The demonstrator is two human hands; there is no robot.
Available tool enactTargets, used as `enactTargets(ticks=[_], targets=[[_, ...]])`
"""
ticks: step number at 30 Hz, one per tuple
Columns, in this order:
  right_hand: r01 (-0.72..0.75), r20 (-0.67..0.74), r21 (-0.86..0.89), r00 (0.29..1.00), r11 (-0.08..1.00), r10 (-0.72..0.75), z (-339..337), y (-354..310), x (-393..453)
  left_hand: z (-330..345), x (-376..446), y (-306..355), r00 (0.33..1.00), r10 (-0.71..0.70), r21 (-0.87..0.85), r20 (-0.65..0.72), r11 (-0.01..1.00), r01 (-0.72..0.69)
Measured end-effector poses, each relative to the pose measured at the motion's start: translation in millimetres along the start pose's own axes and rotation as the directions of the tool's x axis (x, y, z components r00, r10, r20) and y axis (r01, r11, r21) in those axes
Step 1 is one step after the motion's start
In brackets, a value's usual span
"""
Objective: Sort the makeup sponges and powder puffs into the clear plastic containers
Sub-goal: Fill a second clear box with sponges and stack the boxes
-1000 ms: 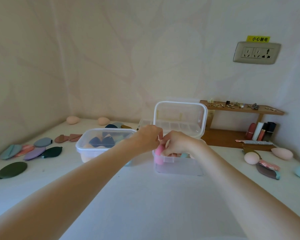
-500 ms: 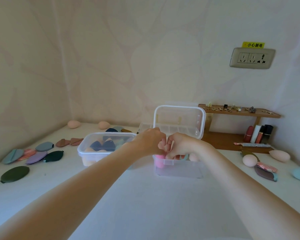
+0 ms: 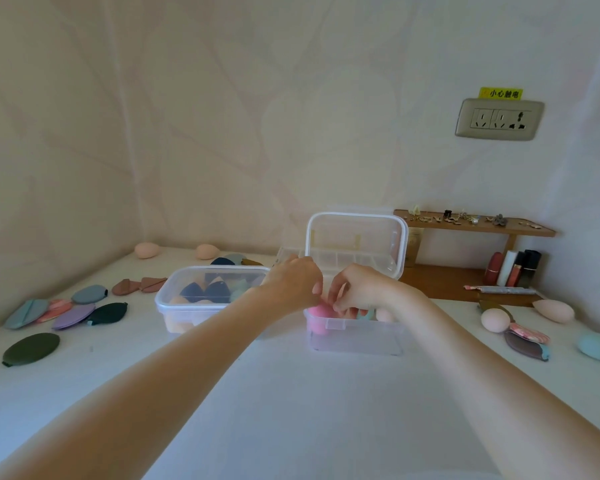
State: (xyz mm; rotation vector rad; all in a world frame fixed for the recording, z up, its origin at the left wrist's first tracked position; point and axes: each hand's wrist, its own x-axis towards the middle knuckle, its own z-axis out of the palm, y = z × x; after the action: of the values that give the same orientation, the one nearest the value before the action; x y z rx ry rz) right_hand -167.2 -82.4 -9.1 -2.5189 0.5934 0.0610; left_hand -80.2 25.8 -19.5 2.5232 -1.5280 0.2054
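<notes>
Centrally, our left hand (image 3: 293, 284) and right hand (image 3: 355, 289) met over the open container (image 3: 355, 336); whether they grasped the pink sponge (image 3: 320, 315) inside, we couldn't tell. Advised: seat it low, clearing the lid.

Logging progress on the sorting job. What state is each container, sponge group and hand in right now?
Right container: lid hinged up, open, sponges inside.
Left container: no lid on, holds dark blue and peach sponges.
Pink sponge: inside the right container, at its left end.
Flat puffs: lying loose on the table.
Left hand: fingers curled over the right container; grip unclear.
Right hand: same, grip unclear.
</notes>
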Motion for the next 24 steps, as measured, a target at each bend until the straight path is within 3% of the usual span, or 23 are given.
enactTargets(ticks=[9, 15, 19, 24], targets=[[-0.016, -0.090, 0.027, 0.996, 1.000, 0.018, -16.4, 13.1, -6.8, -7.6, 2.8, 11.3, 0.989, 0.071, -0.070, -0.131, 0.994, -0.081], [-0.080, -0.332, 0.107, 0.937, 0.991, 0.111, -49.8, 56.8, -33.0, -6.6, 24.0, 69.4, 0.965, 0.186, -0.150, -0.186, 0.965, -0.215], [-0.380, -0.453, -0.090, 0.838, 0.920, 0.302, -60.6, 104.8, -45.5, 7.2, 41.4, 117.6, 0.953, 0.277, -0.152, -0.124, 0.944, -0.294], [-0.656, -0.329, -0.229, 0.748, 0.719, 0.577, -49.5, 163.7, -41.0, 21.4, 63.0, 162.6, 0.937, 0.344, -0.143, -0.059, 0.926, -0.349]])
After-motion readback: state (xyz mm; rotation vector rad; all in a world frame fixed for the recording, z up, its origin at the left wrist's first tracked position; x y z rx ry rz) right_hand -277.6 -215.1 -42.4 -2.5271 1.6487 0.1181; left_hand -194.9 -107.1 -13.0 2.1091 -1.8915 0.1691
